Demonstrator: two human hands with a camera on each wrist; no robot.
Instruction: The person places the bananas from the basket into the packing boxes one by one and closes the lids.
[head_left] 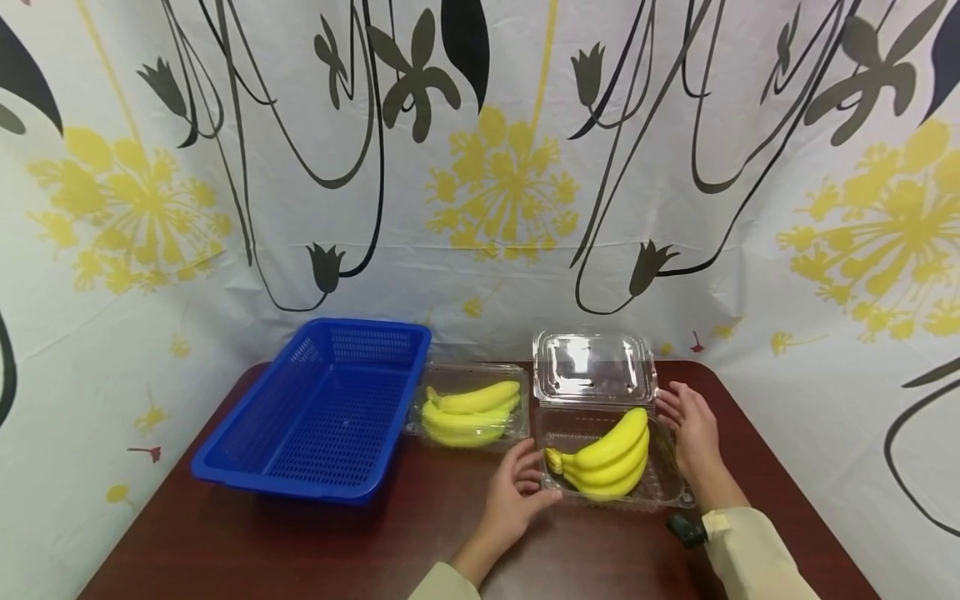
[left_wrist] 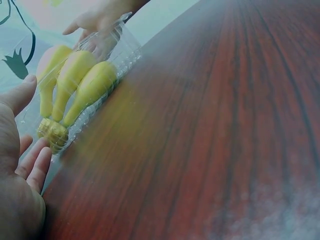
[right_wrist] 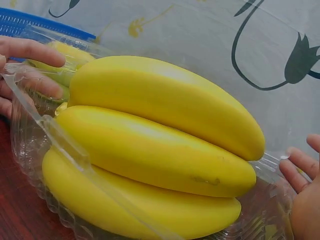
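Note:
A bunch of yellow bananas [head_left: 611,458] lies in the base of a clear plastic clamshell container [head_left: 566,493]. The container's lid [head_left: 595,367] stands folded back at the rear. At the container's left wall is my left hand [head_left: 513,496], fingers loosely spread and thumb apart, near the banana stem [left_wrist: 52,131]. On the other side, my right hand [head_left: 693,433] is beside the right wall, with its fingertips [right_wrist: 292,167] at or close to the rim by the hinge. Whether those fingertips touch the plastic, I cannot tell. Neither hand grips anything.
A second clear container [head_left: 525,421], its lid down, holds another banana bunch [head_left: 468,417] left of the first one. Further left sits a large blue plastic basket [head_left: 206,467]. A patterned cloth [head_left: 517,292] hangs behind the dark red wooden table [head_left: 420,533].

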